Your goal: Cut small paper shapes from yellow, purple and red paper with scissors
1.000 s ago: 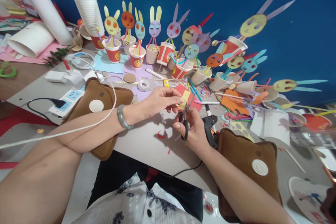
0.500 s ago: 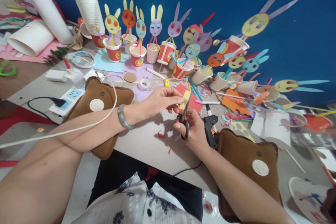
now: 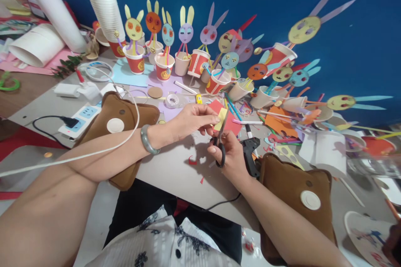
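Note:
My left hand (image 3: 196,120) pinches a small yellow paper piece (image 3: 221,118) between thumb and fingers. Dark-handled scissors (image 3: 222,150) are in my right hand (image 3: 232,154), with my fingers in the loops. Their blades point up and lie against the right edge of the yellow piece. Red paper (image 3: 232,123) lies on the table behind the hands. Small red scraps (image 3: 192,160) are on the grey tabletop (image 3: 175,175) below them. A black glue gun (image 3: 250,154) lies just right of my right hand.
Paper cups with rabbit-faced figures (image 3: 135,60) line the blue wall. Brown cushions (image 3: 125,175) (image 3: 294,183) flank the work area. A power strip (image 3: 79,121) and white cable are at left, stacked cups (image 3: 106,14) behind. Orange paper (image 3: 280,123) and pens lie at right.

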The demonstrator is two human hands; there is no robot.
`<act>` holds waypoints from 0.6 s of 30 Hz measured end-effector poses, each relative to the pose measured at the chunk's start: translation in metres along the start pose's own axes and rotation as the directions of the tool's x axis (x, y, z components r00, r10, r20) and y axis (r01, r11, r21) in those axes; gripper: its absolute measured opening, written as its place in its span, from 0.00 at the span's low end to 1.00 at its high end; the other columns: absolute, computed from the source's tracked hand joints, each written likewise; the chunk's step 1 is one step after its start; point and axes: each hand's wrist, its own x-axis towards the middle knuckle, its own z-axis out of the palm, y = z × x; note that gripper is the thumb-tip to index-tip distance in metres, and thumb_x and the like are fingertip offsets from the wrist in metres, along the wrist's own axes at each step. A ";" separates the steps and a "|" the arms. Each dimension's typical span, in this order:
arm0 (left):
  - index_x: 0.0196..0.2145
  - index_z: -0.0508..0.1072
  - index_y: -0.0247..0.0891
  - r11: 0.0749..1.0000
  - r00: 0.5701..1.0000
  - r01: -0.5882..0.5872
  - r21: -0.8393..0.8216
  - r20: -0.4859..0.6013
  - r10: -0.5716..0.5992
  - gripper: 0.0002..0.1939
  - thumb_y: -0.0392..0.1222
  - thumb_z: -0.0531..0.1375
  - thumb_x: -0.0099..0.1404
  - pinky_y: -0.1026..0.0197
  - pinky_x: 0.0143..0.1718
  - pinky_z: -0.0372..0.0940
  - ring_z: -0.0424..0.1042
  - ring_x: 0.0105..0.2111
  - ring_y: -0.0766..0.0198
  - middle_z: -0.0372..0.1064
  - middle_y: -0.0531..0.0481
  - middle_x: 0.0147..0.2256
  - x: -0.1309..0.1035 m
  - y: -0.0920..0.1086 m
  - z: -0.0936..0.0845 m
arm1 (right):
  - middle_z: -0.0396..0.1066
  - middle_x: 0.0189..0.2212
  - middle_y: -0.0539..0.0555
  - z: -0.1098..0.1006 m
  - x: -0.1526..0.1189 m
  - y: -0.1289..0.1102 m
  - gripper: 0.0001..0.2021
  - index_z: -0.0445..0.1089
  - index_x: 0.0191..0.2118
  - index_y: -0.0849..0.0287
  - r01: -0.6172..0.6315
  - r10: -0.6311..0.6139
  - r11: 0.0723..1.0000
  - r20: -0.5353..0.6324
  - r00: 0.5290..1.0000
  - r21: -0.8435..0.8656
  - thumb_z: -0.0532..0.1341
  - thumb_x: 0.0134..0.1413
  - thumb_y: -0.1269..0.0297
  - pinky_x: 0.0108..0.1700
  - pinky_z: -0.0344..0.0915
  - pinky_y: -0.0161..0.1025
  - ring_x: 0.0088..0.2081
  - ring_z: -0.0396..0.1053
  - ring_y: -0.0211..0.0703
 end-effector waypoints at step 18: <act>0.27 0.72 0.31 0.999 0.999 0.033 -0.003 -0.026 -0.033 0.07 0.30 0.62 0.64 0.71 0.24 0.64 0.70 0.19 0.74 0.71 0.54 0.20 0.000 0.000 0.001 | 0.68 0.27 0.48 0.002 -0.001 -0.006 0.26 0.65 0.38 0.55 -0.008 0.009 0.999 -0.024 1.000 0.043 0.70 0.47 0.39 0.31 0.62 0.38 0.27 0.64 0.39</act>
